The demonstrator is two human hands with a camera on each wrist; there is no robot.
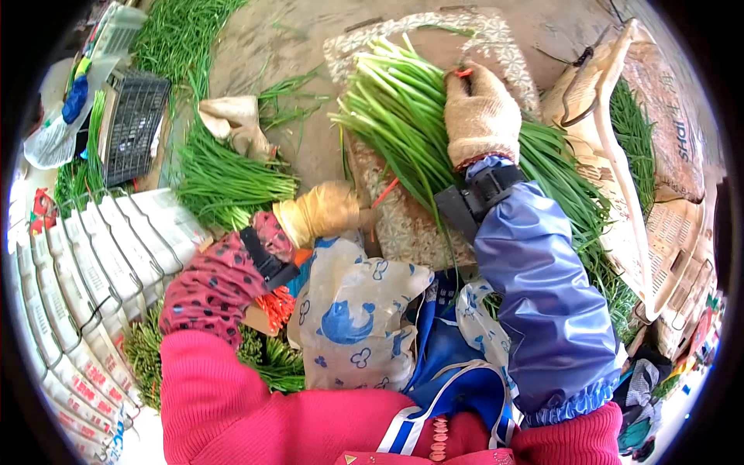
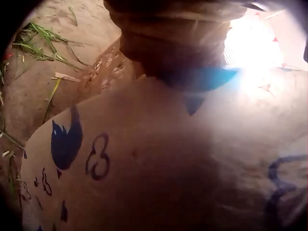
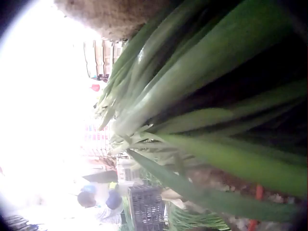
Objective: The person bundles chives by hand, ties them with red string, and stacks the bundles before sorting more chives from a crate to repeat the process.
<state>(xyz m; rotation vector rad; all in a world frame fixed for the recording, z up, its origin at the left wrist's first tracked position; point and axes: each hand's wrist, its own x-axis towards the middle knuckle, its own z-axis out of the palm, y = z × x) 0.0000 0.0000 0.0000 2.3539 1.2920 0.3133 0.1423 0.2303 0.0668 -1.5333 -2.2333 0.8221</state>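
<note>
My right hand (image 1: 482, 112), in a beige knit glove, grips a thick bunch of garlic chives (image 1: 403, 116) from above. The pale cut ends point up and left, and the leaves trail down to the right. A bit of red shows at the glove's fingertips. In the right wrist view, flat chive leaves (image 3: 192, 91) fill the near side. My left hand (image 1: 322, 213), in a yellowish glove, is left of the bunch. Its fingertips are blurred, with a thin red tie (image 1: 386, 192) sticking out from them. The left wrist view shows mostly a printed plastic apron (image 2: 120, 159).
Under the bunch lies a patterned board (image 1: 395, 225). More chives (image 1: 232, 178) lie at the left, by red ties (image 1: 275, 310) close to my left forearm. A white wire-ribbed basket (image 1: 101, 256) and dark crate (image 1: 136, 128) stand left; a woven sack (image 1: 604, 155) lies right.
</note>
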